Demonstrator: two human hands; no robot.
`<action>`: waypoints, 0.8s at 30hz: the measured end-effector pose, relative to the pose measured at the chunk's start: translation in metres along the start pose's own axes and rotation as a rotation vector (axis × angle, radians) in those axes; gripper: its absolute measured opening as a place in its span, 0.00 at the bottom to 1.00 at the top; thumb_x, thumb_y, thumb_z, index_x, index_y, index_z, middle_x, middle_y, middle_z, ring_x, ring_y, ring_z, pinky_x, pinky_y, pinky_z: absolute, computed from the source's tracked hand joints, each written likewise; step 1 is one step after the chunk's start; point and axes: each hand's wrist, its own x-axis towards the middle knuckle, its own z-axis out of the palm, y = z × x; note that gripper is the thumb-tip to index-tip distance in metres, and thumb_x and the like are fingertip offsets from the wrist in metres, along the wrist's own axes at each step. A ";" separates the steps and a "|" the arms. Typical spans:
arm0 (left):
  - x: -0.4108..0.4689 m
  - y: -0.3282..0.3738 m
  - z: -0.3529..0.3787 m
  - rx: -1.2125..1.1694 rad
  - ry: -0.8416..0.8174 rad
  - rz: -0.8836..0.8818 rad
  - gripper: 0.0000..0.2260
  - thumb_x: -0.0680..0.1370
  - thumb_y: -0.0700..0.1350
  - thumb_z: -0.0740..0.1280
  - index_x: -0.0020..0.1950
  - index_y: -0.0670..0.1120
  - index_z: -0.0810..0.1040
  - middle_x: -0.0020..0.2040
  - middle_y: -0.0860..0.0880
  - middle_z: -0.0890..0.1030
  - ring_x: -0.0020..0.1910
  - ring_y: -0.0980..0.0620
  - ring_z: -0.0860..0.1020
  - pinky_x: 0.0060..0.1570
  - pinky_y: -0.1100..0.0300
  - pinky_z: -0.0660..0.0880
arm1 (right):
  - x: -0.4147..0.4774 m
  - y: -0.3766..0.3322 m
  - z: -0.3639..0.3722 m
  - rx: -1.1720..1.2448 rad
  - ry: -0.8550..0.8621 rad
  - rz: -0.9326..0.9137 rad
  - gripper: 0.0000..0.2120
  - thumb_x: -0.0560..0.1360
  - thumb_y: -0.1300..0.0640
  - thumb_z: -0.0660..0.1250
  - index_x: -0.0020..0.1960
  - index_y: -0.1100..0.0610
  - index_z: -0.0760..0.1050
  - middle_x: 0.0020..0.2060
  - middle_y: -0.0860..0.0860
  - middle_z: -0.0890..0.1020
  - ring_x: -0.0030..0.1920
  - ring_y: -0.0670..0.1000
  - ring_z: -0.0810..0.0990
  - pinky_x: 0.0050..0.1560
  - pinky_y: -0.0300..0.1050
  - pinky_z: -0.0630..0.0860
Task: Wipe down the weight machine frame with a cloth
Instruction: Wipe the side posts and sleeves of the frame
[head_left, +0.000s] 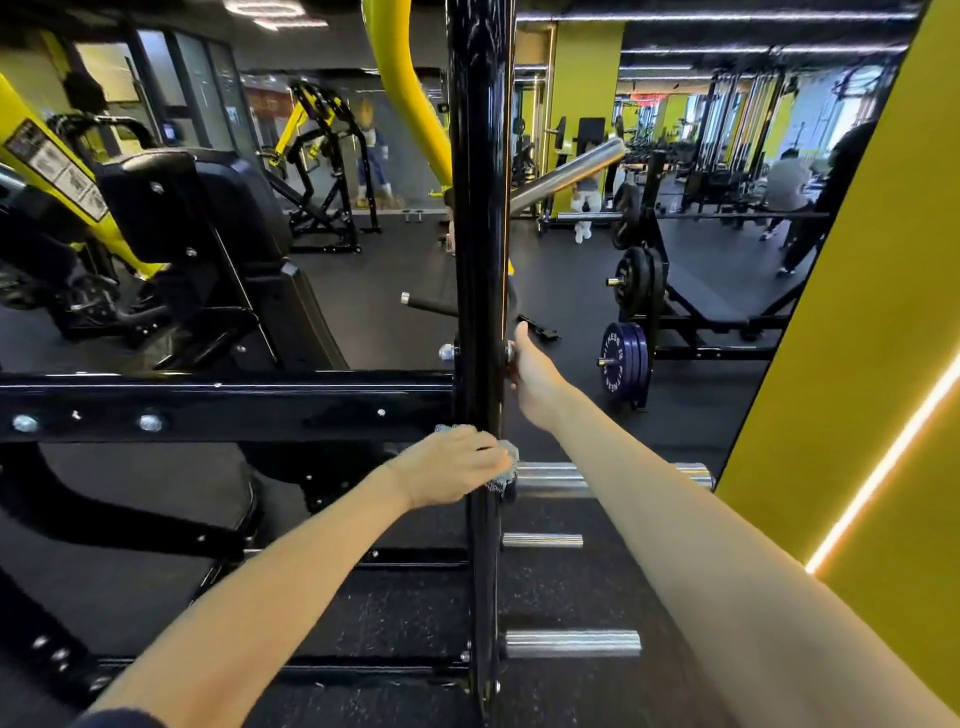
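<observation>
Fingers (491, 457) of the left hand (452, 462) curled round a crumpled grey-blue cloth (511, 457), pressing it on the shiny black post (478, 208). The post stood straight up. The right hand (532, 374) touched its right side higher up, and its fingers hid behind, so I could not tell their grip.

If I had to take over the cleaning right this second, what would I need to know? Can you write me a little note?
Left hand: holds the cloth pressed against the black upright post, just below the crossbar.
Right hand: braced on the post's right side, higher up, thumb pointing up. Its fingers are hidden behind the post.
Done: wiping is under way on the post. The picture does not show which parts are already clean.
Left: probably the lower post, the crossbar and the chrome pegs. Go over anything you are unsure of.
</observation>
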 end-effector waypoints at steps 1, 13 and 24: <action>0.004 -0.007 -0.008 0.021 0.025 0.000 0.17 0.71 0.36 0.69 0.58 0.42 0.73 0.51 0.49 0.78 0.47 0.49 0.78 0.42 0.56 0.75 | -0.001 -0.001 0.003 -0.001 0.011 -0.005 0.27 0.82 0.39 0.46 0.52 0.54 0.78 0.48 0.50 0.81 0.47 0.45 0.78 0.48 0.38 0.73; -0.022 0.028 0.023 -0.083 0.146 -0.039 0.23 0.65 0.34 0.77 0.58 0.38 0.76 0.49 0.48 0.80 0.47 0.46 0.71 0.48 0.59 0.77 | -0.006 0.027 -0.003 0.235 0.119 -0.008 0.18 0.83 0.46 0.55 0.44 0.54 0.76 0.39 0.47 0.80 0.43 0.46 0.77 0.50 0.42 0.67; -0.028 0.041 0.018 -0.259 0.170 -0.224 0.20 0.65 0.32 0.77 0.55 0.39 0.79 0.46 0.47 0.80 0.47 0.46 0.69 0.37 0.57 0.79 | 0.000 0.033 0.002 0.243 0.196 -0.029 0.16 0.83 0.48 0.56 0.44 0.54 0.76 0.40 0.47 0.81 0.43 0.46 0.77 0.54 0.44 0.66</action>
